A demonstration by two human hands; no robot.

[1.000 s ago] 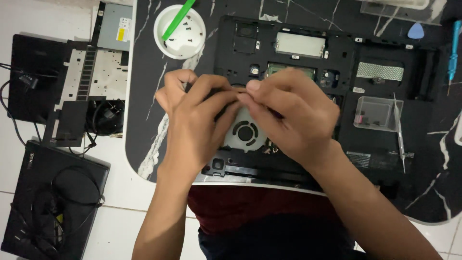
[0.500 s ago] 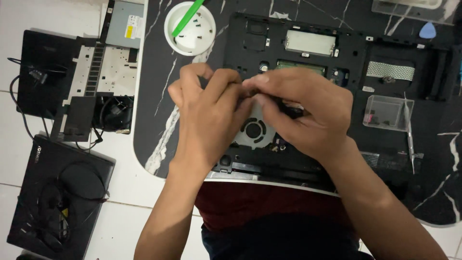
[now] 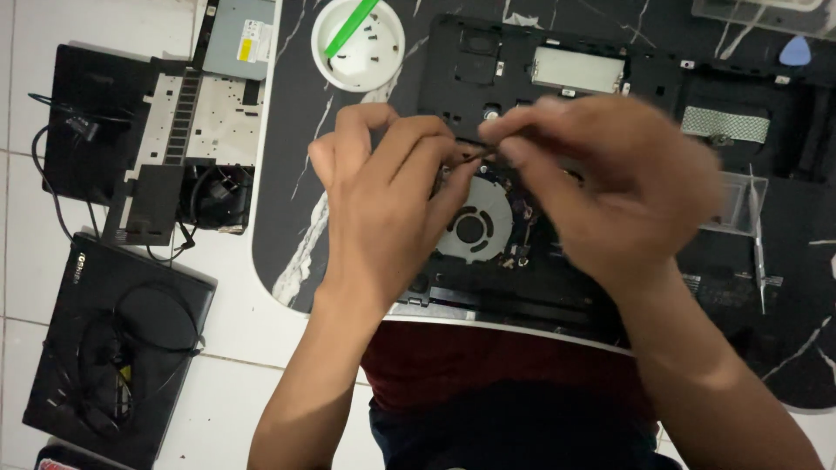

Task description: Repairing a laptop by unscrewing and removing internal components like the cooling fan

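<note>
Both hands had drifted up and a little right since half a second before, and the right one blurred as it moved. Nearest the viewer, a dark red shirt (image 3: 488, 365) and 2 forearms led up to the laptop base (image 3: 557, 287), a black plastic shell lying open on the worktop (image 3: 296, 113), a dark mat veined in white like marble. The left hand (image 3: 392, 209) pinched a thin dark cable (image 3: 475, 155) between thumb and forefinger; the right hand (image 3: 610, 191) met it fingertip to fingertip on the same piece, just above the round fan (image 3: 475, 228) with its ribbed grey blades. The step in hand looked like freeing or seating that lead beside the fan; the next move probably called for a light, straight pull or press, not a twist. Right of the hands lay slim metal tweezers (image 3: 758, 235) beside a clear tray (image 3: 740, 204). Farther off stood a round white cup (image 3: 359, 45) holding small screws and a green pry stick (image 3: 353, 26). Left, on white floor tiles (image 3: 17, 104), sat stripped black laptop parts (image 3: 131, 339).
</note>
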